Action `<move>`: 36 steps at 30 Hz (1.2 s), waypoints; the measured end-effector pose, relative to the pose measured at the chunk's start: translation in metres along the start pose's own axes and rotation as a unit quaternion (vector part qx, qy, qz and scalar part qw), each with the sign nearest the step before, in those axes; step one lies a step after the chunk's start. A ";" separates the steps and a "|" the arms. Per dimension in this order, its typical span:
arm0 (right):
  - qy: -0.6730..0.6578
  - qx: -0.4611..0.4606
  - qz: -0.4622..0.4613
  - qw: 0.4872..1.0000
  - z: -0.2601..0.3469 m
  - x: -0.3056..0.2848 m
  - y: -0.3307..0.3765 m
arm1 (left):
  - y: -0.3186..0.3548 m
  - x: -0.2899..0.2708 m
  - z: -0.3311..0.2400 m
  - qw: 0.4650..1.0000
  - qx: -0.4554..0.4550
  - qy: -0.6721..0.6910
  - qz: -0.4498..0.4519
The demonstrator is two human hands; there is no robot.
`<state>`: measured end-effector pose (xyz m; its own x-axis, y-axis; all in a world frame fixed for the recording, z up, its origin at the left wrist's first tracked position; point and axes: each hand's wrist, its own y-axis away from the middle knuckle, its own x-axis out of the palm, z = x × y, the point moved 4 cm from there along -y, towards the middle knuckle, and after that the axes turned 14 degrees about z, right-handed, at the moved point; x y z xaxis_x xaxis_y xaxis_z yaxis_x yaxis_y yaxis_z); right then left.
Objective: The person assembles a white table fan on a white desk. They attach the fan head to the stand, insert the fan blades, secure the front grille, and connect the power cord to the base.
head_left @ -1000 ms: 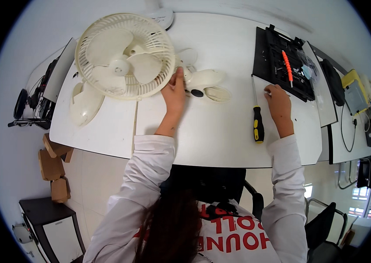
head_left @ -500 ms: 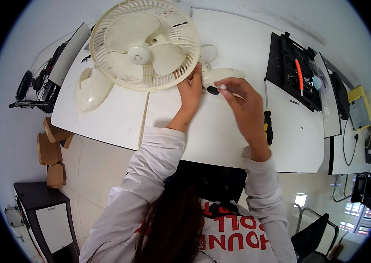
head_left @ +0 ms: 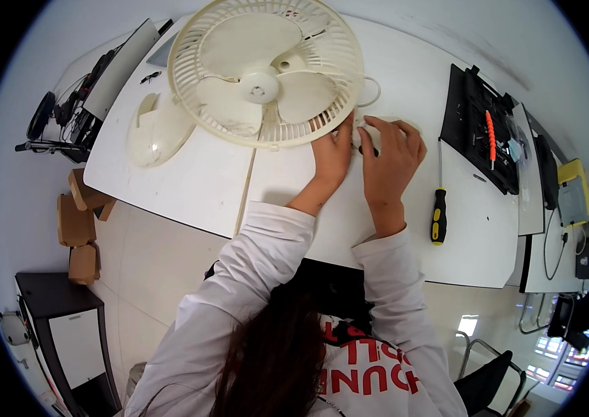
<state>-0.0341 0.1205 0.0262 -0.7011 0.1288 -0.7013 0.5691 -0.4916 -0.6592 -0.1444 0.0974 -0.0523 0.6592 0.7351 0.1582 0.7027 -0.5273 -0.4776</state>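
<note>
A cream desk fan point(head_left: 260, 87) leans over the table with its three blades bare inside the ribbed rear guard. My left hand point(head_left: 331, 158) is closed around the fan just under the guard's lower right rim, its fingertips hidden behind the ribs. Close beside it, my right hand point(head_left: 392, 156) pinches a small white piece point(head_left: 360, 122) between thumb and forefinger against the fan's neck; its exact kind is too small to tell. The cream fan base point(head_left: 411, 126) shows partly behind my right fingers. To the left lies a smooth cream rounded shell point(head_left: 159, 135).
A screwdriver point(head_left: 438, 215) with a black and yellow handle lies right of my right hand. Beyond it sits an open black tool case point(head_left: 475, 125) holding an orange twisted rod point(head_left: 491, 139). A white cord point(head_left: 371, 90) loops behind the fan. Cardboard boxes point(head_left: 75, 219) stand on the floor at left.
My right hand has brought the small white piece left and up to the fan's neck, next to my left hand. My left hand keeps its hold. The whole view has shifted slightly.
</note>
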 end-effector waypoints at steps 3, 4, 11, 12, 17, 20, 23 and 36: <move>0.009 0.008 0.008 1.000 -0.002 0.001 -0.002 | 0.000 0.000 -0.004 1.000 -0.010 -0.006 0.004; 0.012 0.007 0.014 1.000 -0.001 0.001 -0.001 | 0.001 0.000 -0.006 1.000 -0.006 -0.016 0.001; 0.028 0.003 0.026 0.999 -0.003 0.002 0.000 | 0.002 0.003 -0.024 0.999 0.028 -0.028 -0.012; 0.027 0.000 0.021 0.999 -0.002 0.002 0.000 | 0.002 0.003 -0.023 0.999 0.026 -0.031 -0.007; 0.032 0.006 0.015 0.999 0.000 0.004 -0.002 | 0.004 0.002 -0.017 1.000 0.004 -0.031 0.000; 0.012 0.019 0.023 0.999 0.000 0.004 -0.004 | 0.002 0.003 -0.017 0.999 0.019 -0.041 0.000; 0.028 0.019 0.045 0.998 -0.004 0.008 -0.001 | 0.005 0.003 -0.019 1.000 -0.007 -0.029 0.000; 0.037 -0.002 0.023 0.999 -0.008 0.010 0.000 | 0.007 0.004 -0.013 0.997 0.018 -0.077 -0.005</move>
<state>-0.0378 0.1282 0.0170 -0.6401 0.1694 -0.7494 0.6026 -0.4945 -0.6264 -0.1335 0.0909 -0.0441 0.6015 0.7984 0.0296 0.6973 -0.5065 -0.5071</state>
